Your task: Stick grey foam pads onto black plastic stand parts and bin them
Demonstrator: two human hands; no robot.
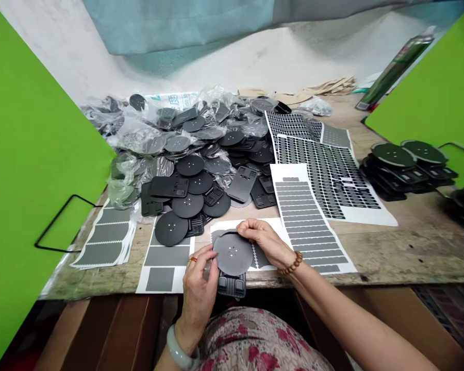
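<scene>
A black round disc joined to a ribbed rectangular base [232, 253] lies at the table's front edge, its base jutting toward the body. My left hand [200, 278] holds the disc's left rim between thumb and fingers. At the disc's top edge, my right hand [263, 238] pinches a thin dark strip, partly hidden by the fingers. Under the disc is a white sheet with grey stickers [260, 256]. Left of my left hand, another sheet with grey rectangles [169, 256] lies flat.
Piled black disc parts [189, 205] and plastic-wrapped ones fill the back left. Sticker sheets [313, 221] spread to the right, with stacked finished-looking parts [394, 154] beyond. A spray can [396, 69] leans at the back right. Green panels [34, 154] flank the table.
</scene>
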